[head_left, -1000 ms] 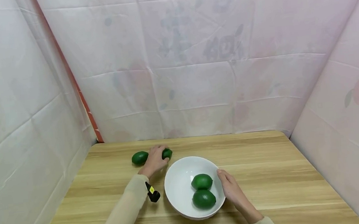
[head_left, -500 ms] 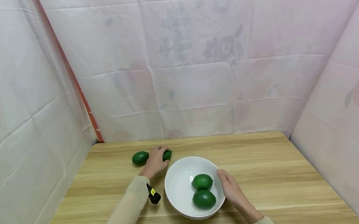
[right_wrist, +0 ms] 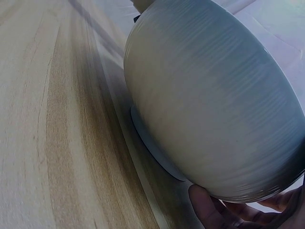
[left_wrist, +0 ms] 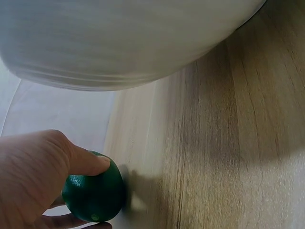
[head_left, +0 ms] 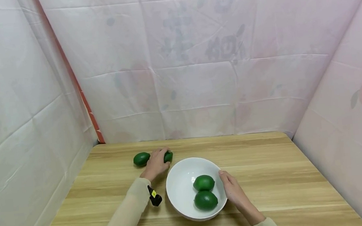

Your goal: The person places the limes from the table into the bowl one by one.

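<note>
Toward the back left of the table, my left hand (head_left: 155, 164) grips a green lime (head_left: 168, 156). The left wrist view shows the thumb pressed on one side of this lime (left_wrist: 96, 193) and fingers beneath it, right by the wood. A second lime (head_left: 141, 159) lies just left of that hand. My right hand (head_left: 234, 192) holds the right side of a white bowl (head_left: 181, 188), its thumb at the rim. In the right wrist view, fingertips touch the underside of the tilted-looking bowl (right_wrist: 209, 105). Two limes, one lime (head_left: 204, 183) behind another lime (head_left: 206, 200), rest inside it.
The wooden table (head_left: 280, 176) has its far edge against a pale printed cloth (head_left: 195, 90). More cloth hangs along the left and right sides. A black wrist camera (head_left: 155, 197) on the left sleeve sits close to the bowl's left side.
</note>
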A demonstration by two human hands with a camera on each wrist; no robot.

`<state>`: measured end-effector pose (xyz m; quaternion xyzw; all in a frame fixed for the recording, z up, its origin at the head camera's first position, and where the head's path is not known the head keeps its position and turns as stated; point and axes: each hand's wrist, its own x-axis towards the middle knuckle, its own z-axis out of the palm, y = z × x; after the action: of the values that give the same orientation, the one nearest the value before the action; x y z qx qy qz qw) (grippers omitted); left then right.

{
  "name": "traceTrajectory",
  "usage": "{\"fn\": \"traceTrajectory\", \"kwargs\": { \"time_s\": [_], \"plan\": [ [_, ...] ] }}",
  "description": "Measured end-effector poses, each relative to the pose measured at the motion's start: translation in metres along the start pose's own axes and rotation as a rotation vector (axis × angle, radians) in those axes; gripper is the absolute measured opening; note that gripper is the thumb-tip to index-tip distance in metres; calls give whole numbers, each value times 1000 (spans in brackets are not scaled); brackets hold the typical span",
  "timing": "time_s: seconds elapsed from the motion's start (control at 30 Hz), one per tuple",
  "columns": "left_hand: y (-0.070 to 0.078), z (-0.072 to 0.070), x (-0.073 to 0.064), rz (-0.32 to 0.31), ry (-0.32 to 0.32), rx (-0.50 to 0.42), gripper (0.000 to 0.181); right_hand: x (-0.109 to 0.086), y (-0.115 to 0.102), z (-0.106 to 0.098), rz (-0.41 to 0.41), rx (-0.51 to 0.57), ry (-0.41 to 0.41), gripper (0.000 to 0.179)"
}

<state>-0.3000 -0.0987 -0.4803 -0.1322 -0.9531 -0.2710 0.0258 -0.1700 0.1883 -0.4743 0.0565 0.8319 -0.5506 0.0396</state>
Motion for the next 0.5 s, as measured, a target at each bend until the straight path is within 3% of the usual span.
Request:
{"fn": "traceTrajectory", "kwargs": {
  "time_s": [0.3,0.5],
  "plan": [
    [-2,-2,-4,1,9,-25,43,1,-2,0,4,-5,1,56],
    [-1,-4,-5,-33,17,-67,45,1,-2,0,10,-2,0,55]
  ]
}}
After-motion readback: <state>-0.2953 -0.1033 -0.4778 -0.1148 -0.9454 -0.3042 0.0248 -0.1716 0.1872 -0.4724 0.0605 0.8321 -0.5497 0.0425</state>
